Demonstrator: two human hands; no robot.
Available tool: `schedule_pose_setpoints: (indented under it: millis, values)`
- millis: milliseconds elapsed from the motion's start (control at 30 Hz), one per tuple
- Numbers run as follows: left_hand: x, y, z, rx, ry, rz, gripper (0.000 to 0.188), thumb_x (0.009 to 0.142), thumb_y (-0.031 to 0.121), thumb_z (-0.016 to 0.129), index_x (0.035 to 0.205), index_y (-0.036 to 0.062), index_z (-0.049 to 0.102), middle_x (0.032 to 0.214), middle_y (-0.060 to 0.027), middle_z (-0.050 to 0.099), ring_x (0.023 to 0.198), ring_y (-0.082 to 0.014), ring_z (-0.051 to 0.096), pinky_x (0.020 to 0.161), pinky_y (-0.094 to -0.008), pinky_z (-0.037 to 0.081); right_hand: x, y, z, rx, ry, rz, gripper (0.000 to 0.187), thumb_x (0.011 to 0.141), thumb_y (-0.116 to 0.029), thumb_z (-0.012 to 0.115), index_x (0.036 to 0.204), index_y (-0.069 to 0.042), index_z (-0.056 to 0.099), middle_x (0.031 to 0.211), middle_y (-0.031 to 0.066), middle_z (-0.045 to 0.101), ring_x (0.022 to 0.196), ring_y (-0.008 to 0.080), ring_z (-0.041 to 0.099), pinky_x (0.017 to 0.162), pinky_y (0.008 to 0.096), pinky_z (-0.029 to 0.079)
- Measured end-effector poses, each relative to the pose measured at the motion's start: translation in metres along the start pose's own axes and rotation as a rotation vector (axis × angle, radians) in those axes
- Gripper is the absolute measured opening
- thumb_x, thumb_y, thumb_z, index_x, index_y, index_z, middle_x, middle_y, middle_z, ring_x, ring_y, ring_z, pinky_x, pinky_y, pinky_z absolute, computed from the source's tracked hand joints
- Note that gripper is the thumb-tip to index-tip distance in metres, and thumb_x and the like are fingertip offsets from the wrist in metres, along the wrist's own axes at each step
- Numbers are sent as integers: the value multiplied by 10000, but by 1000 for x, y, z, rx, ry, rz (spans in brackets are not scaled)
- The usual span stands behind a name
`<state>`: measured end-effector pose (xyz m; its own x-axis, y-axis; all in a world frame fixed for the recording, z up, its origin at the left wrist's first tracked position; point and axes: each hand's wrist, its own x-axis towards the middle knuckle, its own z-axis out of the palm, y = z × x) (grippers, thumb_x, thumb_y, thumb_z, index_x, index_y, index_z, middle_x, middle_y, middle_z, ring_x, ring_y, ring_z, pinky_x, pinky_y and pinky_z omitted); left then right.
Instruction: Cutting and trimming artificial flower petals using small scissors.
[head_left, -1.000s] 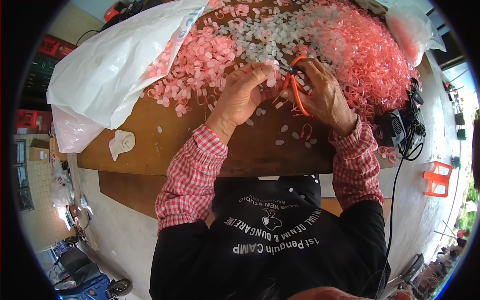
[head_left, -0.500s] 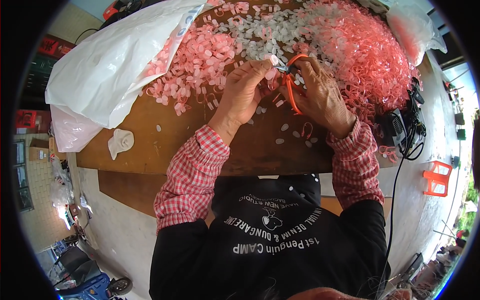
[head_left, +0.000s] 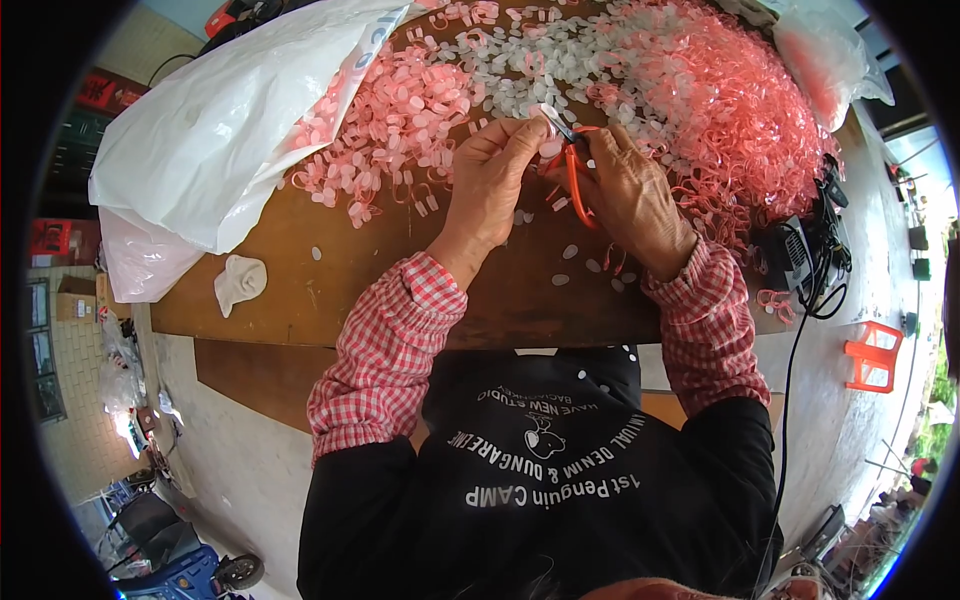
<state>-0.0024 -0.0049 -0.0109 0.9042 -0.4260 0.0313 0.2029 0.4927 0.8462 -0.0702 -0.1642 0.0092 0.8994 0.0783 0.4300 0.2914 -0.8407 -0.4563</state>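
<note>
Between the thumb and fingers of my left hand, closed in a pinch, is a small pink plastic piece with a pale oval end. My right hand is wrapped round orange-handled scissors. The blade tips meet the piece right beside my left fingertips, and the handles are squeezed close together. Past my hands lie loose whitish oval discs. A heap of pink pieces with oval ends lies to the left, and a larger glossy pink tangle to the right.
A white plastic bag spreads over the far left of the brown table. Near it lies a crumpled cream cloth-like thing. At the right edge sit a power adapter and black cable. A red stool stands beyond.
The scissors' orange handles have come together from a wider spread. My right hand has closed and shifted slightly left; my left hand has stayed nearly in place.
</note>
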Motion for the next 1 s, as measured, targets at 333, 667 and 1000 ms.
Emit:
schedule_pose_setpoints:
  millis: [333,667,1000]
  values:
    - [-3,3,6,-13,49,-5,151,921,148,654,946,-1,666,898,-31,671,806,-76,612,760,-213,487,1,-1,3,-30,68,-20,305,867,-233,684,853,10,500,752,173,563,616,382,591,533,443,461]
    - [1,4,1,109,109,103,118,881,84,697,926,-12,646,842,-35,656,730,-58,594,668,-213,499,5,7,-13,91,114,15,406,827,-317,740,875,17,513,799,175,525,675,333,526,597,404,432]
    - [-3,-2,2,501,45,323,96,850,11,705,930,-18,660,966,-15,621,776,-37,556,680,-179,470,0,8,-1,-97,26,-25,501,820,-419,721,979,6,509,822,156,549,645,333,590,537,411,470]
